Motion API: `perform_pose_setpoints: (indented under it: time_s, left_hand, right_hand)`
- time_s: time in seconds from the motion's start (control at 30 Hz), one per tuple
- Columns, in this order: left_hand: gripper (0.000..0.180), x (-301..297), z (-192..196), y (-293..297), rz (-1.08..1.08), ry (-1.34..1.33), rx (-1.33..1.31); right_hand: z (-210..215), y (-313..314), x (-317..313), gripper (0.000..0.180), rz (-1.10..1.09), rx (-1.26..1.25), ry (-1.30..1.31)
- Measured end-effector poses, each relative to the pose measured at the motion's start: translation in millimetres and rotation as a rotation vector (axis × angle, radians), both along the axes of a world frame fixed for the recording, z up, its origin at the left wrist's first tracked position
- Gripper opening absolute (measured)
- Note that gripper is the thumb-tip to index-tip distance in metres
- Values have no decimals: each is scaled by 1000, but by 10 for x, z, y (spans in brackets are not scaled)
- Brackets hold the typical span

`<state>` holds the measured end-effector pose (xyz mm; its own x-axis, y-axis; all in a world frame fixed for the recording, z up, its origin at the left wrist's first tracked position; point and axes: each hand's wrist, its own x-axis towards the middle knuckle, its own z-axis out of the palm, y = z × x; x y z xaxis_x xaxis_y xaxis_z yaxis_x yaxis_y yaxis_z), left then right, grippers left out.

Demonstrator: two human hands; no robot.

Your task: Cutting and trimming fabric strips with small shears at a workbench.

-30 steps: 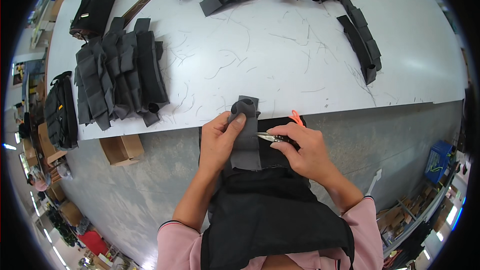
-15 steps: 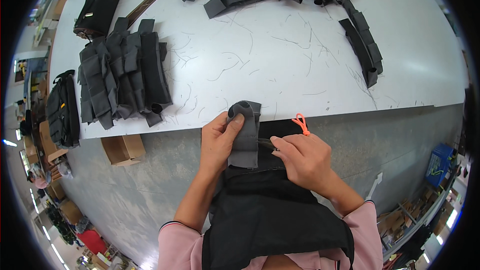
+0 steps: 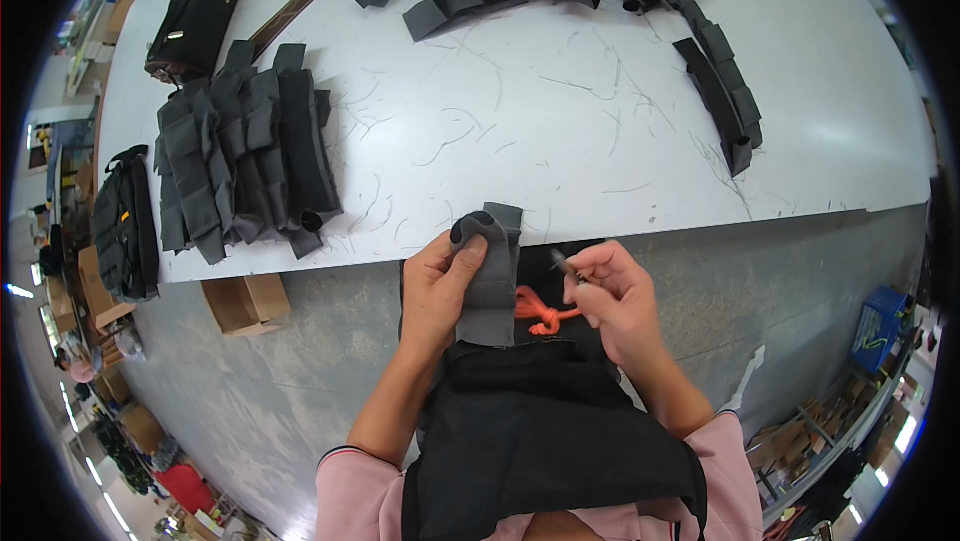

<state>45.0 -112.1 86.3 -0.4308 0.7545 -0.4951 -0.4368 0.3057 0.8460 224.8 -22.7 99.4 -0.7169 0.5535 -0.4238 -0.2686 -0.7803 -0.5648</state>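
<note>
Grey fabric pouch (image 3: 489, 276) pinched upright in left hand (image 3: 440, 291) at worktop (image 3: 600, 141) near edge; right hand (image 3: 615, 301) closed on small snips (image 3: 562, 263)—best trim stray threads close, blades clear of the seam.

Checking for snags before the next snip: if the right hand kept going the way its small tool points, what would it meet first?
Probably the grey fabric strip held up by the left hand. The right hand aims its small metal tool up and leftward at it, across a narrow gap. Depth is unclear, so it might pass just behind.
</note>
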Motion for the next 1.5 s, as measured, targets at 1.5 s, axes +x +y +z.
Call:
perform_pose_setpoints:
  time_s: [1.5]
  left_hand:
    - [18,23,4,19,-33,-35,-36]
  right_hand:
    - [39,78,-167,22,371,1218,-395]
